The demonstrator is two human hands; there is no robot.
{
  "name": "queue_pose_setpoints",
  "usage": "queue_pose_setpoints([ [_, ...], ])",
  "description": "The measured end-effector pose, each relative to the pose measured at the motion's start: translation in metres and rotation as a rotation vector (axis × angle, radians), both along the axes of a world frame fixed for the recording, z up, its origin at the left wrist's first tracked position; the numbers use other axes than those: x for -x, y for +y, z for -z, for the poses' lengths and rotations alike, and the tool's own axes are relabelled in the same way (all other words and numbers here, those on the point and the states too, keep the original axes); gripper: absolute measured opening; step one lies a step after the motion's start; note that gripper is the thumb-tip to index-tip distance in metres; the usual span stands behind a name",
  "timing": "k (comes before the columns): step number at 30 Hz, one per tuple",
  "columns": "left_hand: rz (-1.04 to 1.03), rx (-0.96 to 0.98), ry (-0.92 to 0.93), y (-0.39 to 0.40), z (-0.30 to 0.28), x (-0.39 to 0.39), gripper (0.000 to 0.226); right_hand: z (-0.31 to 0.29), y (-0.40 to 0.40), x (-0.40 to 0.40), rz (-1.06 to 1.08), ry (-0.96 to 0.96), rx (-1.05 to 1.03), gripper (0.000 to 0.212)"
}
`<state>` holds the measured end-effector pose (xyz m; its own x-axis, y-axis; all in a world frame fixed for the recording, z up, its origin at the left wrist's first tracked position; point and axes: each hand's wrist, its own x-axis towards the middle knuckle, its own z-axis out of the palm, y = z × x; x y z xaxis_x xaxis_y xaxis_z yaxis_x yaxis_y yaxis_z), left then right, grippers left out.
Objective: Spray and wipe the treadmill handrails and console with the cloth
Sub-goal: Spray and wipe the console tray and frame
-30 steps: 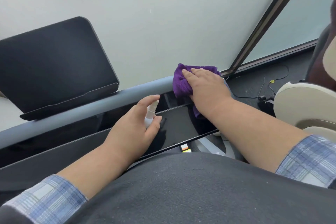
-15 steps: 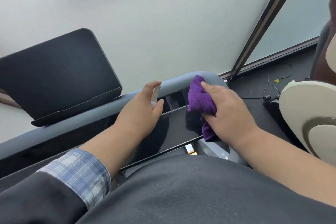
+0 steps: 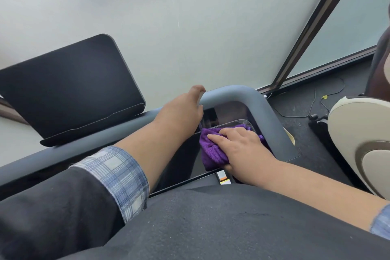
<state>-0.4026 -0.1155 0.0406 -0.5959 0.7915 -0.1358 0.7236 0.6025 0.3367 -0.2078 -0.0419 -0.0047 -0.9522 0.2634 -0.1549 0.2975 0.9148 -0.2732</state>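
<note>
Both our hands worked: right hand [image 3: 244, 150] pressed flat-fingered on the cloth [image 3: 213, 152]; left hand [image 3: 181, 112] fingers hidden, grip unclear.

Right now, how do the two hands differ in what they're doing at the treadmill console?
The right hand lies fingers-spread on the purple cloth, pressing it onto the glossy black console panel; the left hand touches no cloth. The right hand sits low on the panel; the left hand reaches higher, up by the grey handrail. The left hand's fingers are mostly hidden, so its grip is unclear. Both wrists are bare.
</note>
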Motion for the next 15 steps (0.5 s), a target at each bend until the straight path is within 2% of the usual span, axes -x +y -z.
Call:
queue_pose_setpoints([
  [8,0.019,0.052,0.045,0.018,-0.001,-0.003,0.034,0.004,0.001,-0.002,-0.004,0.032,0.018,0.081],
  [11,0.077,0.031,0.033,0.029,-0.004,-0.011,0.042,0.006,0.002,-0.003,-0.002,0.05,0.026,0.082],
  [15,0.183,0.01,-0.003,0.051,-0.004,-0.027,0.038,0.005,0.002,-0.003,-0.001,0.065,0.035,0.08],
])
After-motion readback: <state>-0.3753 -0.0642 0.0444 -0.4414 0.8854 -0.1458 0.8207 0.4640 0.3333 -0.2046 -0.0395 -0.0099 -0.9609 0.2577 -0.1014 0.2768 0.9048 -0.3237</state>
